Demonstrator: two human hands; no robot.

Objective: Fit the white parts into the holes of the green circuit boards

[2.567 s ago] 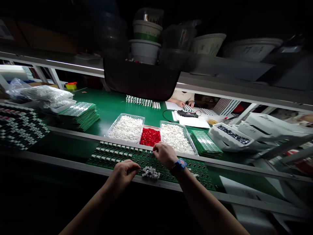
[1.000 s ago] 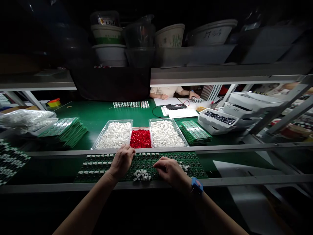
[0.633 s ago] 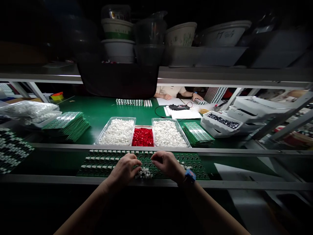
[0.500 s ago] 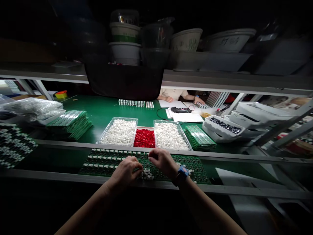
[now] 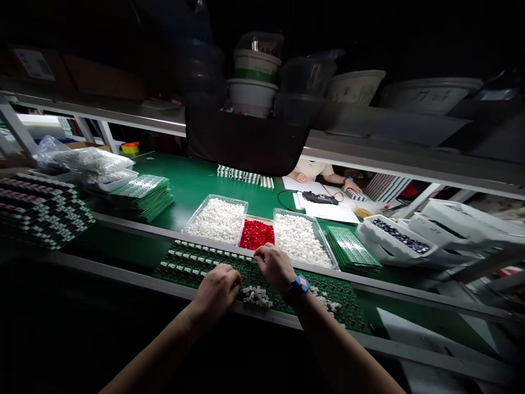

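A green circuit board panel (image 5: 184, 262) lies between two metal rails in front of me, its left part filled with rows of small white connectors. My left hand (image 5: 216, 291) rests on the board with fingers curled shut, right beside a little heap of loose white connectors (image 5: 256, 296). My right hand (image 5: 274, 265), with a blue watch at the wrist, pinches its fingertips at the board's far edge; what they hold is too small to see.
Beyond the rail stand two clear trays of white parts (image 5: 219, 219) (image 5: 301, 239) and a red-parts tray (image 5: 256, 234) between them. Stacks of green boards (image 5: 143, 194) (image 5: 351, 249) lie left and right. White bins (image 5: 394, 234) sit right. Another person's hands (image 5: 301, 177) work across the table.
My left hand came back from the board's far edge to the heap of loose connectors. My right hand went forward to the far edge. The view swung to the left.
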